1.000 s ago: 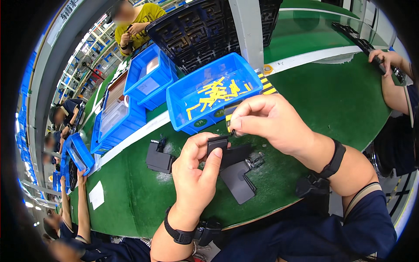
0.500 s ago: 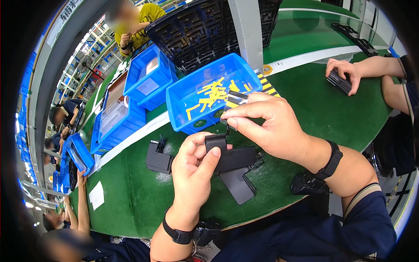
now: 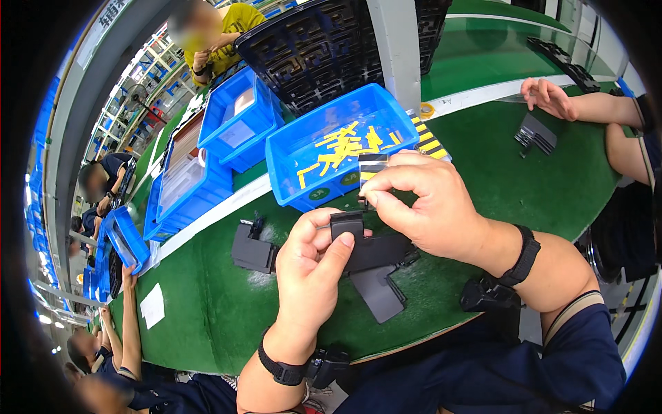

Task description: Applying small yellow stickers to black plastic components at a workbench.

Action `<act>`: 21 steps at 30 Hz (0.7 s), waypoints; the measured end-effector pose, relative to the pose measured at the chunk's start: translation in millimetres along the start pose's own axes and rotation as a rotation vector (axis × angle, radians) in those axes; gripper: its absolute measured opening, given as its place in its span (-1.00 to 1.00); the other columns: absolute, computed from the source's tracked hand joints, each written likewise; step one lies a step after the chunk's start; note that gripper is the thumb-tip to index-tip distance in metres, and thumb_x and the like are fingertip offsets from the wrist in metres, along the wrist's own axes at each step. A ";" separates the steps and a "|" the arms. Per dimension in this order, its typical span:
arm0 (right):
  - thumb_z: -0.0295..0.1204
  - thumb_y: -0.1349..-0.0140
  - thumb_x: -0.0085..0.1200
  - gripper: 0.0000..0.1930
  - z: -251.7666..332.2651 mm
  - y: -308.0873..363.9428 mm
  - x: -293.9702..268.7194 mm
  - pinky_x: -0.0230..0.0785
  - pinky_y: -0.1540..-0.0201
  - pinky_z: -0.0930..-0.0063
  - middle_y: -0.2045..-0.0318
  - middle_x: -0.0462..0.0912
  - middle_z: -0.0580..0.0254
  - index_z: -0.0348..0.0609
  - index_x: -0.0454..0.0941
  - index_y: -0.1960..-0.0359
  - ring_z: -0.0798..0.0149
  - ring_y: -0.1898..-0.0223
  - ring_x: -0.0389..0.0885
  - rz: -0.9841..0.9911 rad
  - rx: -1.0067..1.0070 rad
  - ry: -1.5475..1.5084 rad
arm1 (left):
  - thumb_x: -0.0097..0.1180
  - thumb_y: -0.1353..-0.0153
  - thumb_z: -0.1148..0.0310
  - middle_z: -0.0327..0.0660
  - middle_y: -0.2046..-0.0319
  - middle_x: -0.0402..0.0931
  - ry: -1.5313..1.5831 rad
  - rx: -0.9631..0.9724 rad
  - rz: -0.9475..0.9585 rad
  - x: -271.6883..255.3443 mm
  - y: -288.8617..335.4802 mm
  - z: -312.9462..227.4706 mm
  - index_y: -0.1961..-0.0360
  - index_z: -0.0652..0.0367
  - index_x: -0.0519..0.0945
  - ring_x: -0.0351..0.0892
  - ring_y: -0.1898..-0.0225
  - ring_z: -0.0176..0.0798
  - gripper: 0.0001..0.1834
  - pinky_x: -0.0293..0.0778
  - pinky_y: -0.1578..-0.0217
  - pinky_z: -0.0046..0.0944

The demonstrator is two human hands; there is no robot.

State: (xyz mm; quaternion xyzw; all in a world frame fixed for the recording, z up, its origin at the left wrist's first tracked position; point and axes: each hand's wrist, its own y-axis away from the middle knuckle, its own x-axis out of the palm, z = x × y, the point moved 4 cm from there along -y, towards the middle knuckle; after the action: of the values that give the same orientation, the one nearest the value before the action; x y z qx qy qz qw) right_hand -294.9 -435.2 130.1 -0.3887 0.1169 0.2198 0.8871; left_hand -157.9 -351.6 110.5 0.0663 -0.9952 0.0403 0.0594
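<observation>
My left hand point(image 3: 309, 265) grips a black L-shaped plastic part point(image 3: 348, 226), thumb across its front, above the table. Just above it, my right hand point(image 3: 427, 200) pinches a small strip banded in black, yellow and pale point(image 3: 372, 168) between thumb and forefinger. A thin dark piece shows below those fingertips, close to the part's upper edge; whether it touches is unclear. Beneath my hands lies another flat black part point(image 3: 379, 295), partly covered. More black parts point(image 3: 252, 248) are stacked to the left of my left hand.
A blue bin point(image 3: 286, 192) with yellow strips stands beyond my hands, beside a striped sheet point(image 3: 433, 143). Other blue bins point(image 3: 227, 148) are at left. A grey post point(image 3: 394, 52) rises behind. At right, a co-worker's hand point(image 3: 549, 99) hovers near black parts point(image 3: 536, 134).
The striped strip in my right hand has turned more upright. My left hand has barely shifted. At right, the co-worker's hand has let go of the black parts and lifted away.
</observation>
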 end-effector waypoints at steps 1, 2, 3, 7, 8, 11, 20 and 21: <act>-0.51 -0.03 0.09 -0.90 -0.1 0.9 -1.4 0.32 0.42 0.45 0.56 0.55 0.20 -0.22 0.60 0.41 0.27 0.50 0.49 -0.019 -0.008 0.018 | -0.07 -0.20 0.60 -0.12 0.28 0.55 0.006 0.002 0.016 -0.2 -0.5 0.3 0.07 0.31 0.35 0.53 0.23 -0.38 -0.75 0.44 0.18 -0.41; -0.50 -0.03 0.07 -0.90 0.9 1.8 -0.4 0.34 0.41 0.41 0.57 0.54 0.15 -0.23 0.59 0.42 0.21 0.49 0.50 -0.036 -0.020 0.028 | -0.08 -0.20 0.60 -0.15 0.29 0.55 -0.075 0.020 0.008 -3.9 -0.6 -1.2 0.08 0.32 0.36 0.52 0.25 -0.41 -0.76 0.42 0.19 -0.43; -0.50 -0.03 0.07 -0.90 1.2 1.9 0.5 0.34 0.41 0.41 0.57 0.54 0.15 -0.23 0.59 0.42 0.21 0.49 0.50 -0.033 -0.025 0.015 | -0.08 -0.20 0.61 -0.18 0.30 0.54 -0.157 0.036 0.000 -7.6 -3.1 -4.0 0.09 0.33 0.37 0.50 0.26 -0.43 -0.76 0.41 0.20 -0.44; -0.55 0.00 0.07 -0.71 -6.2 3.6 -2.5 0.35 0.34 0.39 0.57 0.52 0.19 -0.15 0.57 0.18 0.22 0.47 0.50 -0.074 -0.001 -0.019 | -0.10 -0.17 0.54 -0.24 0.35 0.48 -0.350 0.051 -0.227 -57.2 -16.3 -18.9 0.04 0.31 0.39 0.48 0.33 -0.39 -0.70 0.38 0.24 -0.43; -0.55 -0.01 0.07 -0.61 -5.6 3.5 -3.2 0.36 0.33 0.40 0.56 0.52 0.19 -0.11 0.48 0.05 0.23 0.48 0.50 -0.046 0.062 -0.019 | -0.11 -0.16 0.53 -0.24 0.36 0.48 -0.443 0.055 -0.282 -75.8 -19.3 -23.8 0.05 0.31 0.40 0.47 0.36 -0.40 -0.70 0.37 0.26 -0.44; -0.59 -0.04 0.07 -0.35 5.0 2.8 1.6 0.28 0.17 0.58 0.51 0.54 0.32 -0.10 0.18 -0.24 0.47 0.44 0.44 0.075 0.216 -0.048 | -0.10 -0.13 0.52 -0.18 0.35 0.49 -0.721 -0.034 -0.390 -138.6 -15.7 -31.5 0.05 0.31 0.43 0.48 0.37 -0.43 -0.68 0.41 0.31 -0.43; -0.52 0.02 0.17 -0.60 -11.5 10.5 18.4 0.36 0.34 0.58 0.58 0.58 0.33 -0.24 0.46 0.07 0.52 0.50 0.50 0.125 0.423 -0.363 | 0.18 0.03 0.55 -0.18 0.39 0.52 -0.729 0.302 -0.105 -30.5 -8.6 -30.5 0.15 0.26 0.51 0.52 0.40 -0.35 -0.66 0.45 0.34 -0.37; -0.52 0.00 0.18 -0.67 -10.5 10.8 20.5 0.35 0.37 0.59 0.58 0.58 0.31 -0.27 0.49 0.15 0.54 0.50 0.49 0.122 0.423 -0.429 | 0.16 0.03 0.60 -0.20 0.41 0.51 -0.676 0.378 -0.021 -16.2 -5.5 -29.1 0.16 0.26 0.51 0.50 0.43 -0.40 -0.67 0.44 0.36 -0.42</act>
State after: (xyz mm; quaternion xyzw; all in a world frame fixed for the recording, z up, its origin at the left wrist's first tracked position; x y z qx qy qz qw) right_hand -282.5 -430.4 108.5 -0.1325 -0.0069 0.3204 0.9379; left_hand -137.9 -352.4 137.8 0.0960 -0.9329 0.1984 -0.2848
